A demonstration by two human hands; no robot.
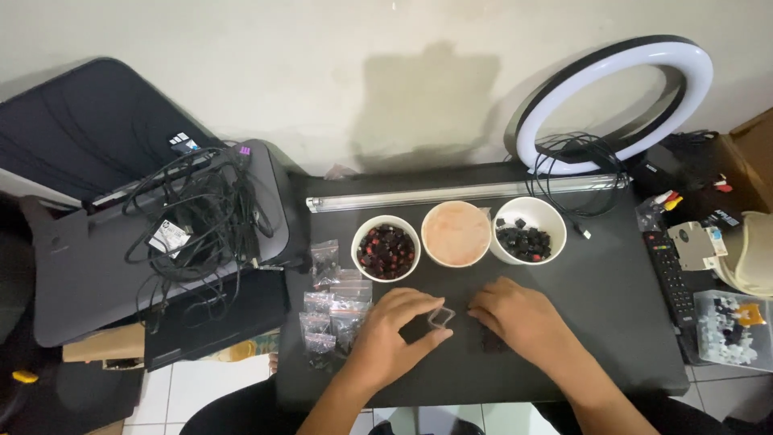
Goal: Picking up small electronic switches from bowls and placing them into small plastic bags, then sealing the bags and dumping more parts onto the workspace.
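My left hand [396, 330] pinches a small square frame [440, 316] near the table's [612, 322] front edge; my right hand [515, 316] rests curled beside it, its grip hidden from view.

Both forearms are bare, no sleeves showing; the left hand [394, 330] and right hand [515, 318] wear no gloves or rings

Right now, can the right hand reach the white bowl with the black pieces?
Probably yes. The right hand lies flat on the black table just below the white bowl of black pieces, and only bare tabletop lies between them.
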